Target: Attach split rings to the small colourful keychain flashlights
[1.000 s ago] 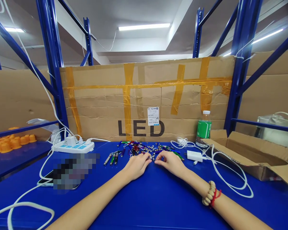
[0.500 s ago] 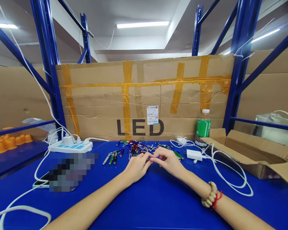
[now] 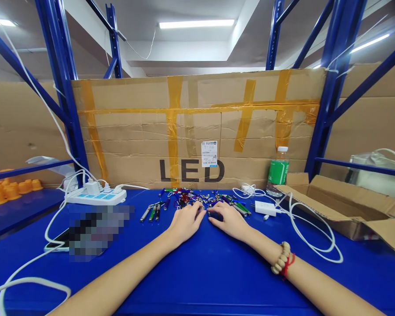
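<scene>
My left hand (image 3: 186,223) is just in front of a pile of small coloured metal tubes and clips (image 3: 184,195). Its fingers are curled toward the thumb; whatever is between them is too small to name. Close by on the right, my right hand (image 3: 231,220) has its thumb and fingers bent round a dark bluish shape that I cannot make out clearly. The fingertips of the two hands are a short gap apart. Left of the pile, several silver, green and dark tubes (image 3: 152,212) lie side by side. More tubes lie beyond my right hand.
A white power strip (image 3: 97,196) and a partly blurred phone (image 3: 57,244) are on the left. At the right are a white charger (image 3: 265,208), a looped cable (image 3: 329,259), a green-labelled bottle (image 3: 278,172) and an open cardboard box (image 3: 335,215). Taped cardboard (image 3: 134,145) stands behind.
My hands came together until the fingertips touched, then parted slightly. The right hand has opened its pinch a little around the dark shape. The view has tilted slightly downward.
</scene>
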`<act>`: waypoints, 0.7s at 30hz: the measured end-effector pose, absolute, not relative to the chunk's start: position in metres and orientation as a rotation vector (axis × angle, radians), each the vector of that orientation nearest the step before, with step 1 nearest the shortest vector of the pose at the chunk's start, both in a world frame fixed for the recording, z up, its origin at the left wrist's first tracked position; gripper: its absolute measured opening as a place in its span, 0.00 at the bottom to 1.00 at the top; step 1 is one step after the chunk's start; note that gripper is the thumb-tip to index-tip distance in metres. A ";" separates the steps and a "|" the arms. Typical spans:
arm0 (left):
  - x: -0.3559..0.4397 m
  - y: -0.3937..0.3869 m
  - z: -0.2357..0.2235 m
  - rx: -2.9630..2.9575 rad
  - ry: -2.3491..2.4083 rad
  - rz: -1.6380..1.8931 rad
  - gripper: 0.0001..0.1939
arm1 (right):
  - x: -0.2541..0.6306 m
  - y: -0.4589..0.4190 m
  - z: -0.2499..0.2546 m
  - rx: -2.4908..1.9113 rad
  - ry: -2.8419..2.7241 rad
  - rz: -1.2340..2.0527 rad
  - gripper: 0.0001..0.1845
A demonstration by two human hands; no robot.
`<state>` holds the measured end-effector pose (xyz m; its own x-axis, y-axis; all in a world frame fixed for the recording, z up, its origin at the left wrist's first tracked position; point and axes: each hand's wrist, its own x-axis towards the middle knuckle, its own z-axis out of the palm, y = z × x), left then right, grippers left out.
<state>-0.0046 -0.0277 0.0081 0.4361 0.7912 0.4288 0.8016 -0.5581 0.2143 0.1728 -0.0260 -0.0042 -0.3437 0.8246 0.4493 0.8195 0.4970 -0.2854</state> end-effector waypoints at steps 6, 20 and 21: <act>-0.005 -0.029 0.009 -2.656 -1.424 -0.759 0.15 | 0.172 -0.027 0.000 -1.415 -2.190 0.099 0.11; -0.006 -0.027 0.009 -2.647 -1.414 -0.780 0.14 | 0.172 -0.026 -0.002 -1.384 -2.067 0.283 0.09; -0.006 -0.027 0.008 -2.644 -1.413 -0.776 0.14 | 0.172 -0.026 -0.002 -1.379 -2.070 0.289 0.10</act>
